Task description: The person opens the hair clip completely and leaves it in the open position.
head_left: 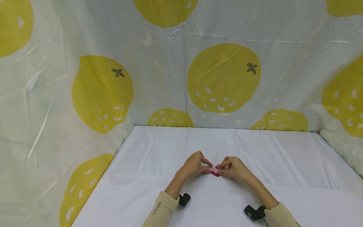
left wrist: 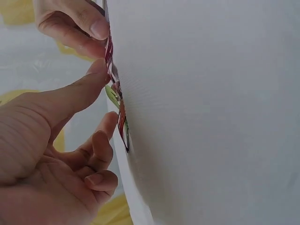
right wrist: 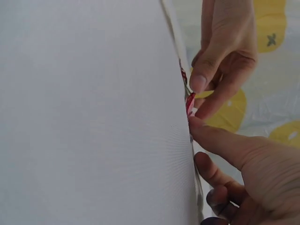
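Note:
A small, shiny, crinkled wrapper-like piece (head_left: 215, 171), red with pink and white stripes, lies low over the white cloth between both hands. My left hand (head_left: 195, 164) pinches its left end with thumb and forefinger. From the other side, the right hand (head_left: 234, 168) pinches its right end, fingertips close to those of the left. In the left wrist view the piece (left wrist: 123, 123) shows red, green and silvery parts trailing below the left thumb. Only a red sliver of it (right wrist: 190, 104) shows between the fingertips in the right wrist view. Whether anything is inside it is hidden.
White cloth (head_left: 136, 195) with creases covers the table. Curtains printed with yellow lemons (head_left: 224, 78) stand behind and at the sides. A black wrist camera sits by the left cuff (head_left: 185, 200), another by the right cuff (head_left: 253, 212).

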Motion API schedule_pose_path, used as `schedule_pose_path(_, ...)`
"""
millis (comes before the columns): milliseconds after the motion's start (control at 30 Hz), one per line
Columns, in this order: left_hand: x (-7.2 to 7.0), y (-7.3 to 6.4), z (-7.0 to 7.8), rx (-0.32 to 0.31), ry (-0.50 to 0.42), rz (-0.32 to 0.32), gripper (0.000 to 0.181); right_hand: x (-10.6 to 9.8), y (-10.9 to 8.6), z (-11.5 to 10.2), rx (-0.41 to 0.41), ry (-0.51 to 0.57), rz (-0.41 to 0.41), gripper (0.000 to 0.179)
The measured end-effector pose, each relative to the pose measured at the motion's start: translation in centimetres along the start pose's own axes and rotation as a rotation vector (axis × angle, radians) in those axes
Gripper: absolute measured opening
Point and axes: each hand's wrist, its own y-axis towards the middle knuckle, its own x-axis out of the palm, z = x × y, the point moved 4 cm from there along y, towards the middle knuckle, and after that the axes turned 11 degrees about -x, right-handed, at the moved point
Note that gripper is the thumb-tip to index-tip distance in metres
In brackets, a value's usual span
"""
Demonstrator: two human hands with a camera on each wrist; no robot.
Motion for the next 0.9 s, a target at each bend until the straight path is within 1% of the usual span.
schedule_pose_path(233, 0.06, -0.06, 0.19, 0.017, 0.004, 0.006, 0.011, 0.11, 0.02, 0.24, -0.001, 0.004, 0.020, 0.015)
schedule_pose_path(500, 0.04, -0.22, 0.03, -0.003, -0.009, 0.025, 0.009, 0.16, 0.05, 0.33, -0.012, -0.014, 0.027, 0.011)
schedule_pose_path(667, 0.11, -0.25, -0.11, -0.022, -0.029, 0.010, 0.015, 0.37, 0.03, 0.34, -0.015, -0.017, 0.043, 0.010)
schedule_pose_path(800, 0.16, -0.25, -0.08, -0.012, -0.016, 0.007, 0.014, 0.69, 0.03, 0.19, -0.030, -0.020, 0.051, 0.009)
schedule_pose_path(900, 0.15, -0.20, -0.07, -0.001, 0.002, 0.024, 0.009, 0.82, 0.02, 0.00, -0.043, -0.016, 0.061, 0.009)
